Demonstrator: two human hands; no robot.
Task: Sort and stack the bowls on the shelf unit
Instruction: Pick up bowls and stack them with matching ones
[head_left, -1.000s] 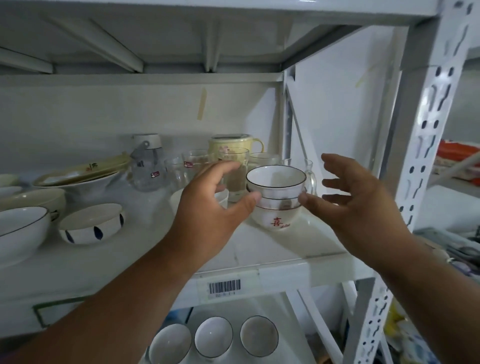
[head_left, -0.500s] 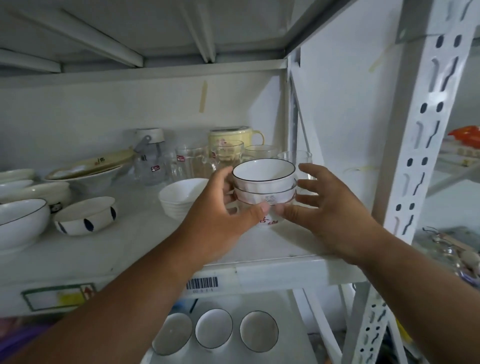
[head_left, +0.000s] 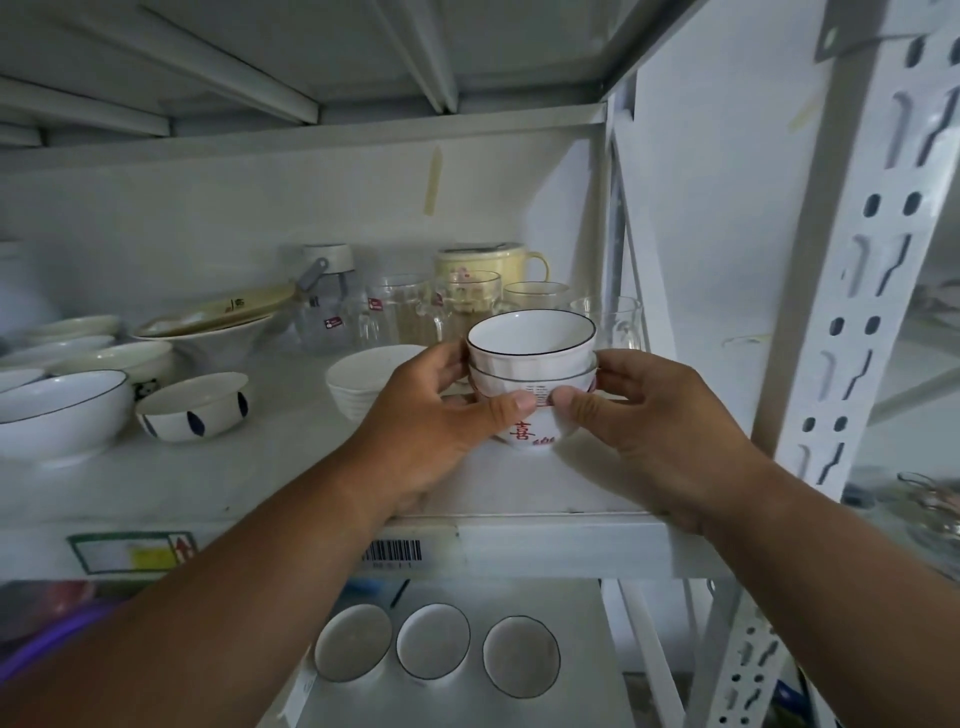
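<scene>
Left hand (head_left: 441, 415) and right hand (head_left: 644, 415) pinch the stack of bowls (head_left: 532, 374) from either side, thumbs in front, stack upright on the shelf (head_left: 545, 540) between them

The light is dim, flat and cool, giving the whole scene a grey-blue cast. The side wall (head_left: 717, 208) at right is the brightest surface. Soft shadows lie under the upper shelf (head_left: 311, 62) and beneath the forearms. The wide lens bends the upright post (head_left: 862, 291) and stretches the edges. The far right edge is blurred; the centre is fairly sharp.
</scene>
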